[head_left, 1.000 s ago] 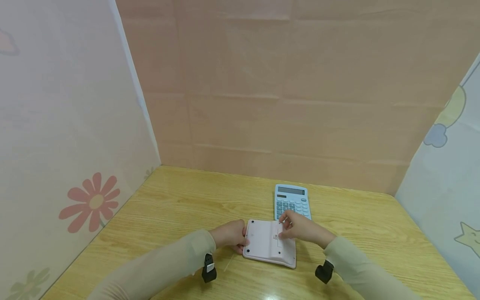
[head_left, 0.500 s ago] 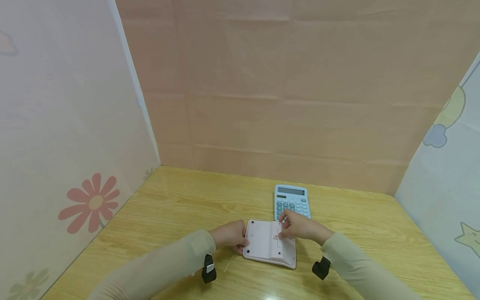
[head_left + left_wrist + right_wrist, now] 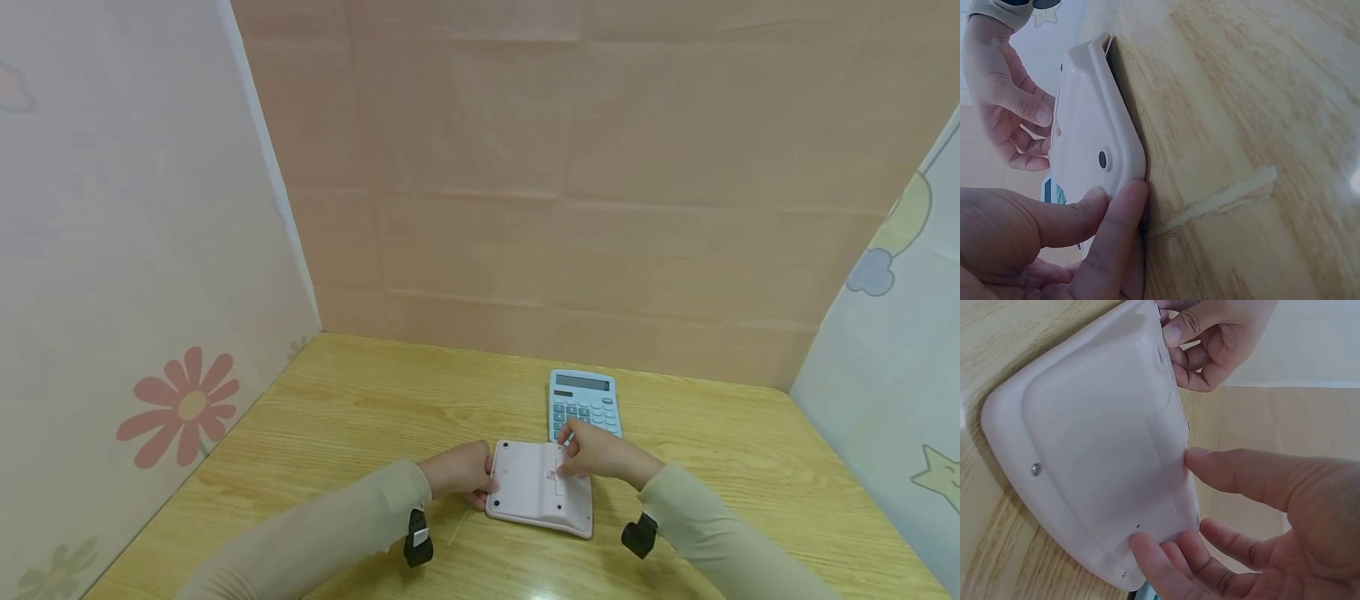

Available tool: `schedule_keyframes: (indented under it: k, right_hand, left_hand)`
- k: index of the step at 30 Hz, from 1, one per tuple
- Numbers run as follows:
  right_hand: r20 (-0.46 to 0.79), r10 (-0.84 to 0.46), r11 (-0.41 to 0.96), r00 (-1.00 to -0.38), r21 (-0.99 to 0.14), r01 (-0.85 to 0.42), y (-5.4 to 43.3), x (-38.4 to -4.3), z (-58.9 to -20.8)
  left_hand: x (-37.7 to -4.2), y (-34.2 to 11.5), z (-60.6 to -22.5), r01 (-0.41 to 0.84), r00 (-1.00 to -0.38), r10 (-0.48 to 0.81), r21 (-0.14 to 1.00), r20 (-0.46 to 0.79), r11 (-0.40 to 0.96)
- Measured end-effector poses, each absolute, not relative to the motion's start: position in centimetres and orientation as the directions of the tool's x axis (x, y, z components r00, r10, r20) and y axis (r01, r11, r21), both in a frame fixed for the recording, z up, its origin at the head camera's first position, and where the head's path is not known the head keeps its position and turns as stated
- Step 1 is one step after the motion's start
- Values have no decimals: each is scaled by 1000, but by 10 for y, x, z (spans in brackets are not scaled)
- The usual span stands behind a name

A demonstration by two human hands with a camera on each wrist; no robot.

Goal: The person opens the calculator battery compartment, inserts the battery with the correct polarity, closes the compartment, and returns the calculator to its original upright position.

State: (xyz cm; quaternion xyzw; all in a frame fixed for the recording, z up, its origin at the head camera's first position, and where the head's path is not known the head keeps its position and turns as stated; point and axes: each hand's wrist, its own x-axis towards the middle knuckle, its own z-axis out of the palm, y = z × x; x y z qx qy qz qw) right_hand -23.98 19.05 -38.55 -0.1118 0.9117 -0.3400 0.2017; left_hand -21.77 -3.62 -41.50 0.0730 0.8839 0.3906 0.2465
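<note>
A pale pink calculator lies face down on the wooden table, its back with dark round feet facing up. My left hand pinches its left edge, thumb on the back and a finger along the side, as the left wrist view shows. Over the battery cover is my right hand. Its thumb presses on or beside that cover, while other fingertips touch the back near the far edge. The cover appears to sit in place. A small reddish mark shows beside the thumb.
A light blue calculator lies face up just behind the pink one, partly covered by my right hand. A pale strip marks the tabletop near my left hand. Fabric or paper walls close off the back and both sides.
My right wrist and forearm have shifted slightly left, with the fingertips staying almost in place. The reddish mark beside the thumb shows more clearly. My left hand and both calculators have not visibly moved.
</note>
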Motion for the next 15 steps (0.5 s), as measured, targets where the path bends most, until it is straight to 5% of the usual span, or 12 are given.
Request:
schedule_keyframes:
  k: [15]
  right_hand:
    - [-282,-340,754,-897,-652,-81,190,-242,-387]
  left_hand:
    - [-220,-36,-417,-60,-870,315,714,-380,697]
